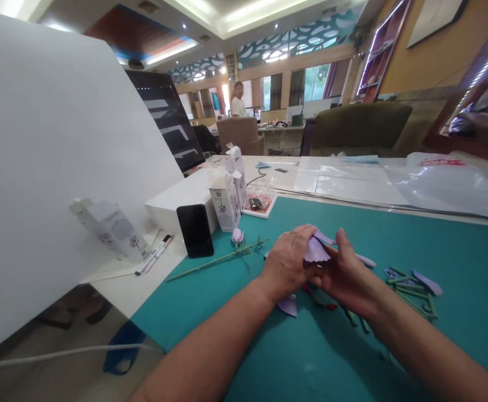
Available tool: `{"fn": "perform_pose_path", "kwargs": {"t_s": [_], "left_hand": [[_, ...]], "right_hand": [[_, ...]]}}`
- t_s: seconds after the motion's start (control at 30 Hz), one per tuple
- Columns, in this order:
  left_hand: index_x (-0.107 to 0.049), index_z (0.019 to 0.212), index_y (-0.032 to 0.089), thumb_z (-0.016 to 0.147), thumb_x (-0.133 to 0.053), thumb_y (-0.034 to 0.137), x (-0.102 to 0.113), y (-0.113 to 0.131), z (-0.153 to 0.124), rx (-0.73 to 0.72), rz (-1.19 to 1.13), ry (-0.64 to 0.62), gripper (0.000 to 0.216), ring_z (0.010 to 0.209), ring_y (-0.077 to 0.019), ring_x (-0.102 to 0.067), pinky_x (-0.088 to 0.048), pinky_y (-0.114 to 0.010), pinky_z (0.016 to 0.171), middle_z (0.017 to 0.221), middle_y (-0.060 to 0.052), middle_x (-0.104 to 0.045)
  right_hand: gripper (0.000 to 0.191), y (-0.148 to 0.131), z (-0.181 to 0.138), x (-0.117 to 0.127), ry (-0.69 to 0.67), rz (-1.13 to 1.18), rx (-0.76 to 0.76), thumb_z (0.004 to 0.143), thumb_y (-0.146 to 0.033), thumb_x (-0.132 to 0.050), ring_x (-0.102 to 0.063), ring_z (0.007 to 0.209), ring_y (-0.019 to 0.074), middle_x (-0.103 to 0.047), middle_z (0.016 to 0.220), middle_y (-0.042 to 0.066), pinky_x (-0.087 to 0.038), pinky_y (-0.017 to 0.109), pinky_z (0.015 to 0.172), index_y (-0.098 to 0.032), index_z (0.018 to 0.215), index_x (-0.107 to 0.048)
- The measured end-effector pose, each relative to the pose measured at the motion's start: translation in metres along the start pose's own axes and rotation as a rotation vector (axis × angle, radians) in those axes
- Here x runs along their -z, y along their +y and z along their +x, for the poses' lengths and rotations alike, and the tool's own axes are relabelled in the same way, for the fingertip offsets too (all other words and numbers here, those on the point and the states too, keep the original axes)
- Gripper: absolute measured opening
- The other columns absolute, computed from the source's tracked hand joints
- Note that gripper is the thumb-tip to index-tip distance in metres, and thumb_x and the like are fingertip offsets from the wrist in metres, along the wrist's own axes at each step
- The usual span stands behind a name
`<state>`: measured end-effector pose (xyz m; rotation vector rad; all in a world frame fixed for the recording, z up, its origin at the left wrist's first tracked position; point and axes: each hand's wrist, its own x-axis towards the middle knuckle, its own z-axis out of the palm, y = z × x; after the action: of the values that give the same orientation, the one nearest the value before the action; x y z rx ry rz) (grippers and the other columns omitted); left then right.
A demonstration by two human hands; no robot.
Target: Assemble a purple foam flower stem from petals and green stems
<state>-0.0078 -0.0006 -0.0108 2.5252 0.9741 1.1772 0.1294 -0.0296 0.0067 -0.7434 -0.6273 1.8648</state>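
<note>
Both my hands meet over the teal cutting mat (395, 346). My left hand (288, 265) curls its fingers over a pale purple paper petal (316, 250). My right hand (347, 273) pinches the same petal from the right side. Another purple petal (288, 305) lies on the mat under my left wrist. A paper flower bud on a long green stem (223, 257) lies to the left of my hands. Green stem pieces and more petals (414, 285) lie to the right.
A black phone (194, 230) leans against a white box (181, 201). Small printed cartons (226, 206) stand behind the mat, another carton (112, 229) and two pens (154, 254) to the left. A large white board (47, 167) fills the left. Clear plastic sheets (395, 184) lie beyond. A person stands far back.
</note>
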Motion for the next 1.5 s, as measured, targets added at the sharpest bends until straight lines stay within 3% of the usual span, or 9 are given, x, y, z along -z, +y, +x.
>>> {"fn": "perform_pose_path", "kwargs": {"t_s": [0.17, 0.3, 0.47, 0.53, 0.6, 0.73, 1.13, 1.3, 1.5], "left_hand": [[-0.027, 0.141, 0.019, 0.073, -0.066, 0.028, 0.013, 0.014, 0.003, -0.02, 0.017, -0.169, 0.078, 0.134, -0.0273, -0.035, -0.029, -0.05, 0.11, 0.146, -0.015, -0.038], [-0.029, 0.143, 0.022, 0.067, -0.073, 0.041, 0.049, 0.024, 0.009, 0.004, 0.005, -0.259, 0.09, 0.138, -0.0324, -0.026, -0.023, -0.052, 0.111, 0.15, -0.015, -0.03], [-0.053, 0.124, 0.019, 0.086, -0.048, 0.03, 0.098, 0.0, 0.024, 0.272, 0.189, -0.159, 0.04, 0.12, -0.0226, -0.051, -0.037, -0.038, 0.102, 0.13, -0.009, -0.056], [-0.059, 0.115, 0.02, 0.088, -0.043, 0.029, 0.104, -0.017, 0.026, 0.453, 0.372, -0.278, 0.033, 0.108, -0.0225, -0.059, -0.044, -0.035, 0.092, 0.116, -0.008, -0.065], [-0.062, 0.11, 0.02, 0.086, -0.044, 0.027, 0.101, -0.033, 0.025, 0.518, 0.506, -0.409, 0.031, 0.103, -0.0234, -0.061, -0.045, -0.033, 0.086, 0.111, -0.008, -0.067], [-0.066, 0.104, 0.021, 0.077, -0.055, 0.026, 0.083, -0.054, 0.02, 0.56, 0.571, -0.497, 0.029, 0.098, -0.0251, -0.063, -0.046, -0.031, 0.08, 0.107, -0.01, -0.069], [-0.068, 0.099, 0.024, 0.074, -0.056, 0.02, 0.059, -0.068, 0.016, 0.554, 0.557, -0.551, 0.029, 0.093, -0.0233, -0.064, -0.045, -0.031, 0.078, 0.094, -0.006, -0.072], [-0.066, 0.104, 0.023, 0.077, -0.053, 0.019, 0.063, -0.053, 0.019, 0.506, 0.465, -0.539, 0.031, 0.088, -0.0189, -0.064, -0.044, -0.026, 0.074, 0.094, -0.003, -0.071], [-0.061, 0.109, 0.023, 0.081, -0.048, 0.016, 0.066, -0.01, 0.023, 0.429, 0.384, -0.505, 0.032, 0.087, -0.0182, -0.063, -0.043, -0.026, 0.073, 0.098, -0.003, -0.071]], "right_hand": [[0.047, 0.003, 0.004, 0.004, -0.042, 0.018, 0.027, 0.09, -0.056, -0.038, -0.067, 0.088, 0.0189, -0.071, 0.102, 0.006, -0.054, 0.032, 0.076, -0.021, 0.111, -0.062], [0.04, 0.002, 0.002, 0.004, -0.013, 0.026, 0.017, 0.088, -0.054, -0.045, -0.066, 0.088, 0.0201, -0.071, 0.096, 0.005, -0.052, 0.038, 0.082, -0.022, 0.104, -0.062], [0.027, -0.005, 0.002, 0.001, 0.176, 0.015, 0.02, 0.089, -0.047, -0.048, -0.066, 0.076, 0.0188, -0.07, 0.084, 0.003, -0.054, 0.041, 0.074, -0.024, 0.092, -0.061], [0.027, -0.007, 0.005, -0.001, 0.187, 0.03, 0.014, 0.089, -0.046, -0.047, -0.065, 0.076, 0.0193, -0.069, 0.083, 0.003, -0.055, 0.041, 0.072, -0.023, 0.093, -0.06], [0.024, -0.008, 0.009, -0.001, 0.195, 0.045, 0.012, 0.089, -0.044, -0.049, -0.065, 0.075, 0.0194, -0.069, 0.082, 0.002, -0.056, 0.042, 0.07, -0.023, 0.093, -0.059], [0.021, -0.007, 0.016, 0.006, 0.204, 0.054, 0.033, 0.087, -0.043, -0.052, -0.065, 0.075, 0.0194, -0.069, 0.082, 0.002, -0.056, 0.041, 0.068, -0.023, 0.092, -0.058], [0.022, -0.004, 0.019, 0.015, 0.174, 0.059, 0.052, 0.084, -0.042, -0.055, -0.066, 0.075, 0.0195, -0.07, 0.084, 0.003, -0.055, 0.037, 0.066, -0.022, 0.092, -0.058], [0.021, -0.006, 0.016, 0.015, 0.171, 0.021, 0.071, 0.078, -0.041, -0.063, -0.066, 0.073, 0.0192, -0.069, 0.081, 0.001, -0.055, 0.038, 0.066, -0.024, 0.089, -0.058], [0.023, -0.009, 0.016, 0.015, 0.145, -0.085, 0.208, 0.071, -0.037, -0.069, -0.06, 0.06, 0.013, -0.064, 0.071, -0.003, -0.054, 0.028, 0.058, -0.023, 0.083, -0.056]]}}
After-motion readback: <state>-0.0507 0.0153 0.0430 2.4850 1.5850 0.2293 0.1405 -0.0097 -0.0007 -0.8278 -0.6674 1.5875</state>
